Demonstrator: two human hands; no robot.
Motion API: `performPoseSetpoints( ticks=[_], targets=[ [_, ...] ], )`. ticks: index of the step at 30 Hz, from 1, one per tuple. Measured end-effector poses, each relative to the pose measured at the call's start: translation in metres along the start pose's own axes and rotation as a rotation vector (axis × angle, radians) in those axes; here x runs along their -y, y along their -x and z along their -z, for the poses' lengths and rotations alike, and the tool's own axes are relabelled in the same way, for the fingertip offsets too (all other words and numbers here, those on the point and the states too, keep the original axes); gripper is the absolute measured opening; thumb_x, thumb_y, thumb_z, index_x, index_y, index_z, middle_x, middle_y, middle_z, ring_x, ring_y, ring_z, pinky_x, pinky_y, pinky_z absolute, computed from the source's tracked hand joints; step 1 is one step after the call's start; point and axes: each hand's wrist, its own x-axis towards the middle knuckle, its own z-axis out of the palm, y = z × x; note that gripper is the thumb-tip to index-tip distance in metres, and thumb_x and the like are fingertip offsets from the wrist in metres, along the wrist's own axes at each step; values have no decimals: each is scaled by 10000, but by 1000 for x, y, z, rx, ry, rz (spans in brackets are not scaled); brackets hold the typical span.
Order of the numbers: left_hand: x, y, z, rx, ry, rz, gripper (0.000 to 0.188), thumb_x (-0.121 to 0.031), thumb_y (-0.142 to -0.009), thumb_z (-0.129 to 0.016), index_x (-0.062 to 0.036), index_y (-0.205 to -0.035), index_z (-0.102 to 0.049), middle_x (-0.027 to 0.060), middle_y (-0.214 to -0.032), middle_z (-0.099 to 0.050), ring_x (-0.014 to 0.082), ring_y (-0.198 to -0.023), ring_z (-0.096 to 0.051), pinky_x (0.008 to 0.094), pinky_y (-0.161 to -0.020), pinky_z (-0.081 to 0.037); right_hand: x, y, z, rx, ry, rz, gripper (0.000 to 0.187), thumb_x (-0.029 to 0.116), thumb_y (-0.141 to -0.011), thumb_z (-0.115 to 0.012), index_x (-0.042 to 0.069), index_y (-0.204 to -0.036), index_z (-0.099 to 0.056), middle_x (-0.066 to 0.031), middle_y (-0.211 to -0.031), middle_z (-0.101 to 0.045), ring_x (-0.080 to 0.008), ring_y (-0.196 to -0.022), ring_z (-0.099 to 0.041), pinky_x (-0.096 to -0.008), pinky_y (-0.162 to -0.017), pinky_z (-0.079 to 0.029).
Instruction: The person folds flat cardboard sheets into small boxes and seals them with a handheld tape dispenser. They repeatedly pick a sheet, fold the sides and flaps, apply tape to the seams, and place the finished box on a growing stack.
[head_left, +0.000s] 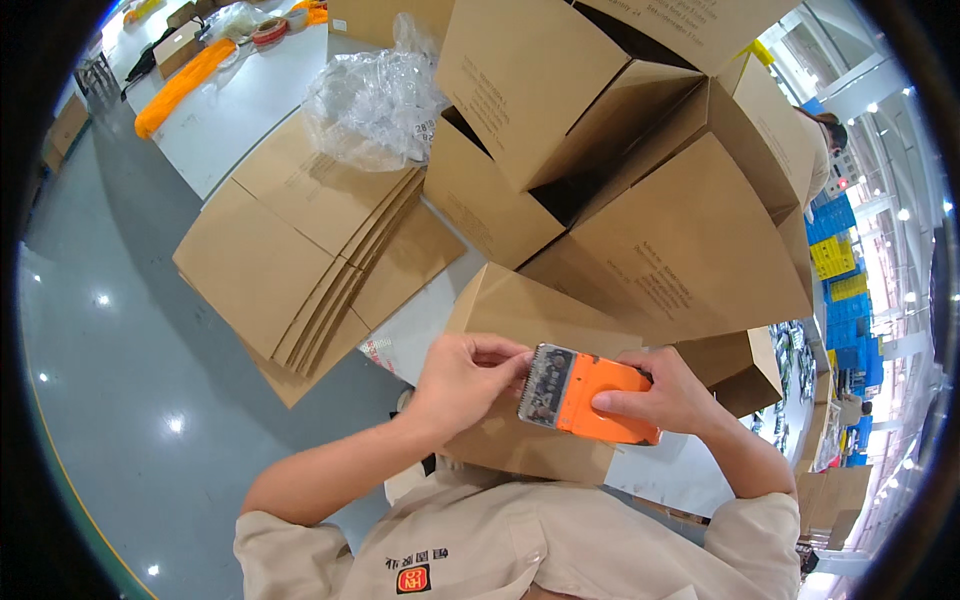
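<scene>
An orange tape dispenser [580, 385] with a serrated front edge is gripped in my right hand [675, 395], the thumb resting on its top face. My left hand [465, 380] meets the toothed end, its thumb and forefinger pressed together there; whatever sits between those fingertips is too small to make out. Both hands are above a brown cardboard box [540, 300] right in front of my body. Just beyond stand large cartons with raised flaps [690, 240], some of them open at the top.
Flattened cartons [290, 220] lie stacked at the left, overhanging the table edge. Crumpled clear plastic [370, 100] rests behind them. An orange mesh bundle [185, 90] lies on the white table [230, 130]. Blue crates [830, 215] and another person [825, 140] are at the right.
</scene>
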Motion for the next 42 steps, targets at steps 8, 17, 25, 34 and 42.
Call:
performPoseSetpoints(
  ticks=[8,17,25,34,42],
  targets=[
    [24,-12,71,-259,87,-52,176,-170,-853,-792,0,-879,-752,66,-741,-712,93,-631,-626,237,-578,-481,27,-26,4,16,105,-76,627,570,-800,-763,-49,-870,-697,-104,-682,-641,-182,-618,-582,-325,-577,-462],
    [86,-34,53,-420,71,-249,243,-151,-839,-803,51,-960,-742,88,-825,-724,104,-637,-621,241,-585,-501,49,-34,1,60,142,-147,571,522,-812,-777,-38,-897,-702,-81,-725,-652,-144,-665,-596,-303,-614,-480],
    [123,-28,54,-669,-757,-246,674,-262,-806,-810,0,-1367,-543,140,-1317,-573,238,-975,-628,385,-858,-487,35,-29,-5,-49,119,-63,627,571,-783,-773,-50,-826,-698,-110,-652,-640,-186,-596,-592,-326,-563,-464],
    [80,2,60,17,-395,-196,781,-558,-1035,-340,20,-1548,-223,198,-1626,-214,340,-1514,-181,444,-1228,-102,39,-35,-3,0,191,-82,590,518,-798,-786,-61,-873,-702,-105,-692,-660,-163,-613,-601,-308,-585,-484],
    [13,-32,58,377,-934,-651,1415,-459,-546,-923,-93,-1591,-43,97,-1547,-417,275,-1488,-289,520,-1232,-30,39,-45,5,58,334,26,829,719,-759,-662,-110,-750,-672,-208,-636,-624,-321,-604,-610,-421,-599,-497]
  ],
)
